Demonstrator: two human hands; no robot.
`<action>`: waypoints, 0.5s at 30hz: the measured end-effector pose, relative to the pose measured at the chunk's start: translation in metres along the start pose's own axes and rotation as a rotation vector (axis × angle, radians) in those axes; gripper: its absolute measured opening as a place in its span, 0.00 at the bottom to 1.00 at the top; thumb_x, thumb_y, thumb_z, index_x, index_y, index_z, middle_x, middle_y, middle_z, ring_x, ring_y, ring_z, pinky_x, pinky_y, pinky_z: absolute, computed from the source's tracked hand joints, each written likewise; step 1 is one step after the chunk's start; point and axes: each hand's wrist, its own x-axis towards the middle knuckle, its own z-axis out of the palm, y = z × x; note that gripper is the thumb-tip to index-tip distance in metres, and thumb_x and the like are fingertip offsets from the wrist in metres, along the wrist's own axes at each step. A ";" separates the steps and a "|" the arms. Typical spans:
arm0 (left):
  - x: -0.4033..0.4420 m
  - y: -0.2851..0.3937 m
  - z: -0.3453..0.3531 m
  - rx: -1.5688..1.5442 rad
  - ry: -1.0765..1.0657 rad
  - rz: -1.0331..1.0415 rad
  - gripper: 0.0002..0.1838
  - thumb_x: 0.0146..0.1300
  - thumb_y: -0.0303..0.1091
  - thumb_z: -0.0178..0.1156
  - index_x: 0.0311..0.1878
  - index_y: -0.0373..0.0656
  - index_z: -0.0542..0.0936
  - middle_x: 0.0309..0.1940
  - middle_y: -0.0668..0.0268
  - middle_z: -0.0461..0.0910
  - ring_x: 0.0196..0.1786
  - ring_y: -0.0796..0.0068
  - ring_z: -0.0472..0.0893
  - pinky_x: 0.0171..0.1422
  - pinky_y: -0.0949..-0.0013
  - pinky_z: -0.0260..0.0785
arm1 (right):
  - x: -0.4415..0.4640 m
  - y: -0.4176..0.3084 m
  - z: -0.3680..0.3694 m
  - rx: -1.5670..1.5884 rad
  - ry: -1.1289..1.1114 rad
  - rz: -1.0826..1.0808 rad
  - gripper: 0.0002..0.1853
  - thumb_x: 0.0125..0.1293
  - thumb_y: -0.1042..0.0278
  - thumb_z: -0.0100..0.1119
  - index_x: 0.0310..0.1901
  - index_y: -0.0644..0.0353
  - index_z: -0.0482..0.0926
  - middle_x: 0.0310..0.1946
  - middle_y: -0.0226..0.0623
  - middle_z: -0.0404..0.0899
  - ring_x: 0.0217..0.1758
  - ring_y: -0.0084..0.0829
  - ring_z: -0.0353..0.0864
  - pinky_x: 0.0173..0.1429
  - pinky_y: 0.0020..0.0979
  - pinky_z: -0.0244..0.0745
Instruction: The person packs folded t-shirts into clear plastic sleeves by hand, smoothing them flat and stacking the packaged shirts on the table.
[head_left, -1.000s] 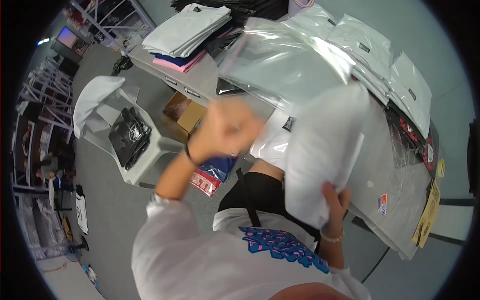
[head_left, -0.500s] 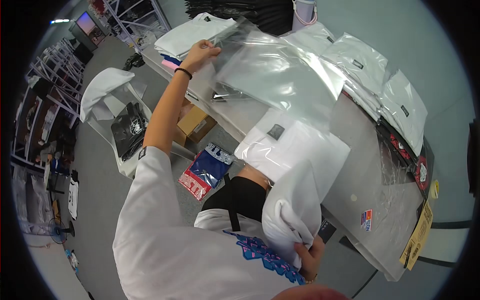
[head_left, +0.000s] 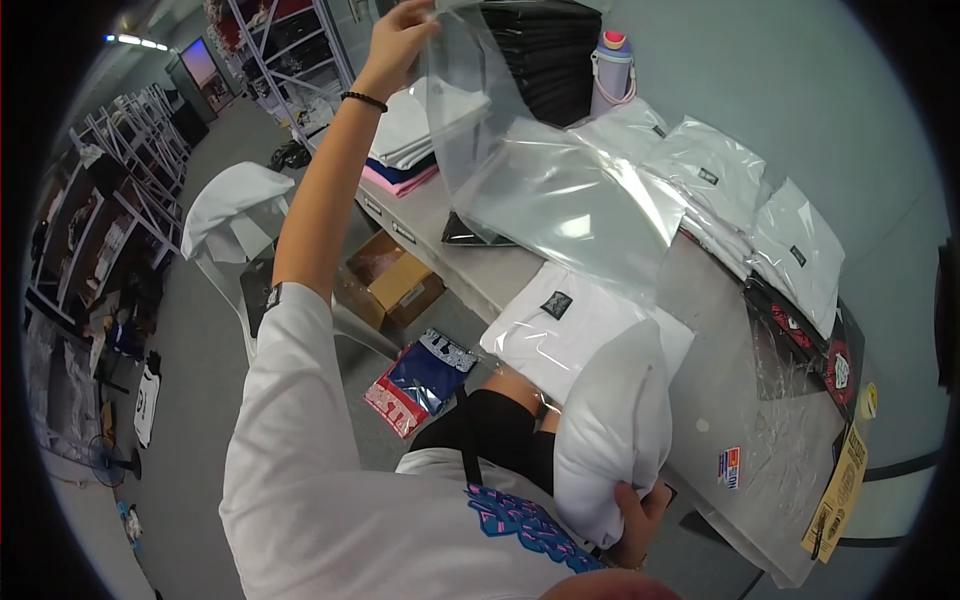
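Left hand, raised, pinches clear plastic bag at its edge; right hand grips folded white cloth.

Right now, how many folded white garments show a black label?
4: a front garment at the near edge of the table, then a far garment, a middle garment and a right-hand garment along the wall. More may be hidden underneath.

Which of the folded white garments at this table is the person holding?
The bulging, folded-over bundle in the right hand; the other white garments lie flat on the table.
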 end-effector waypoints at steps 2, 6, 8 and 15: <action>-0.014 0.068 0.031 0.180 -0.156 0.121 0.21 0.57 0.23 0.58 0.55 0.36 0.73 0.41 0.61 0.76 0.39 0.73 0.78 0.41 0.75 0.71 | -0.006 0.000 0.003 0.081 0.046 0.079 0.20 0.55 0.63 0.65 0.44 0.73 0.78 0.36 0.35 0.81 0.38 0.23 0.74 0.44 0.25 0.67; -0.062 0.091 0.112 0.826 -0.642 0.581 0.19 0.54 0.23 0.55 0.50 0.51 0.77 0.39 0.65 0.80 0.37 0.69 0.81 0.41 0.66 0.73 | -0.003 0.001 0.003 0.095 0.048 0.032 0.20 0.56 0.64 0.64 0.44 0.73 0.78 0.36 0.33 0.80 0.38 0.21 0.73 0.43 0.24 0.66; -0.109 0.073 0.150 1.041 -0.727 1.042 0.15 0.58 0.29 0.52 0.50 0.53 0.74 0.42 0.64 0.78 0.38 0.68 0.81 0.37 0.64 0.71 | 0.002 0.001 0.001 0.063 0.038 -0.012 0.19 0.56 0.65 0.63 0.44 0.73 0.78 0.35 0.33 0.80 0.38 0.21 0.73 0.43 0.23 0.66; -0.259 0.045 0.209 0.805 -1.015 0.789 0.10 0.54 0.29 0.54 0.41 0.48 0.76 0.34 0.66 0.75 0.41 0.71 0.77 0.46 0.65 0.67 | 0.000 -0.014 0.005 0.164 0.169 0.026 0.14 0.58 0.67 0.61 0.38 0.72 0.78 0.31 0.32 0.80 0.33 0.19 0.72 0.37 0.23 0.64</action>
